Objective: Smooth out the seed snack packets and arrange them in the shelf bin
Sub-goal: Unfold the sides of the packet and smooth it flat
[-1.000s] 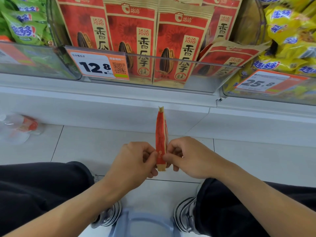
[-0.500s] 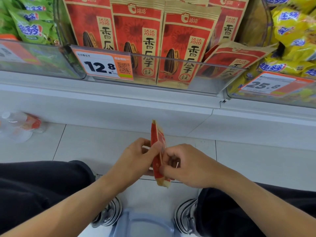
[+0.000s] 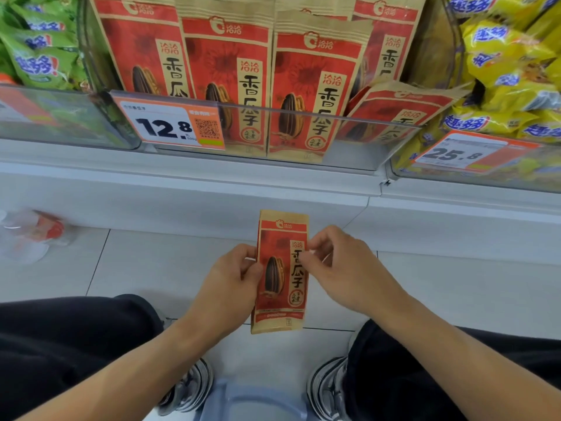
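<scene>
A person crouches on a pale tiled floor [image 3: 170,268] in front of a low shop shelf [image 3: 188,189], holding one red and tan seed packet [image 3: 280,271] upright in the air between both hands, its printed front turned toward the camera and its top edge pointing at the shelf. The left hand [image 3: 227,287] has its grip on the packet's left edge, thumb on the front and fingers curled behind. The right hand [image 3: 343,268] pinches the right edge near the middle, thumb and fingertips closed on the paper with the other fingers bent. The packet hangs clear of the floor, well below the clear shelf bin [image 3: 358,153], which sits straight ahead. Inside that bin several matching packets [image 3: 230,86] stand upright side by side facing forward, and one more packet [image 3: 397,113] leans tilted at the right end. An orange and white price tag [image 3: 170,123] reading 12.8 is fixed to the bin's front at the left. Green snack bags [image 3: 39,56] fill the bin to the left and yellow snack bags [image 3: 510,71] the bin to the right, which carries a price tag [image 3: 467,153] reading 25.8. A clear plastic bottle [image 3: 33,232] lies on the floor at the far left. Dark trouser legs and two sneakers [image 3: 191,387] show at the bottom.
</scene>
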The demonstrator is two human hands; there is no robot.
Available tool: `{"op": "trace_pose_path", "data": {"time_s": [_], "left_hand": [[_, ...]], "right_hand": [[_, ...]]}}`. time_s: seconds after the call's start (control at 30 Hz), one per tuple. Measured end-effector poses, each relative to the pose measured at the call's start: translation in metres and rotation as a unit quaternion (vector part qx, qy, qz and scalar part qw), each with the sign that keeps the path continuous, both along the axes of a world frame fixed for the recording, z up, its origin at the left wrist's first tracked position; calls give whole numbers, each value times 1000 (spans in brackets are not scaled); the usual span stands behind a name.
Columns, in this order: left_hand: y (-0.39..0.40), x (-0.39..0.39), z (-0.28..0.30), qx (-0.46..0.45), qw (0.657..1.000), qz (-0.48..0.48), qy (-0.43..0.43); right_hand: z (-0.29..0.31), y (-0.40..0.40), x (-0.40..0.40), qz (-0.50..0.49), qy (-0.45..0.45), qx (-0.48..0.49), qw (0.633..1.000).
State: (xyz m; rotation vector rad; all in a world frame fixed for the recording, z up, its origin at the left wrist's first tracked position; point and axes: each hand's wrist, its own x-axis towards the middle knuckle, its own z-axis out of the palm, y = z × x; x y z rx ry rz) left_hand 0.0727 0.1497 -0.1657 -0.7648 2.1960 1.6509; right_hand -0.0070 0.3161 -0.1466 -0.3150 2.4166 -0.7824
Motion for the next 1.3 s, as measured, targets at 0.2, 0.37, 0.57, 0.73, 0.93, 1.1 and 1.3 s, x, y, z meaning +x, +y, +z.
{"op": "trace_pose_path", "data": {"time_s": [0.2, 0.37, 0.57, 0.73, 0.93, 1.1, 1.3], "left_hand": [[1, 0, 0, -20, 1000, 1, 8], [-1, 1, 3, -32, 998, 38, 36], [3, 2, 11, -9, 998, 12, 68], [5, 3, 13, 48, 997, -5, 57], [8, 5, 11, 56, 997, -13, 57], [9, 5, 6, 110, 992, 2, 64], [9, 5, 1, 126, 989, 2, 72]], "right_hand": [[7, -2, -9, -139, -116, -126, 975], [9, -3, -8, -146, -148, -156, 966], [11, -4, -6, -139, -214, -262, 931], [11, -5, -4, -149, -216, -302, 917], [13, -4, -4, -147, -231, -316, 908], [16, -5, -4, -155, -268, -335, 890], [17, -5, -4, -168, -299, -337, 877]]}}
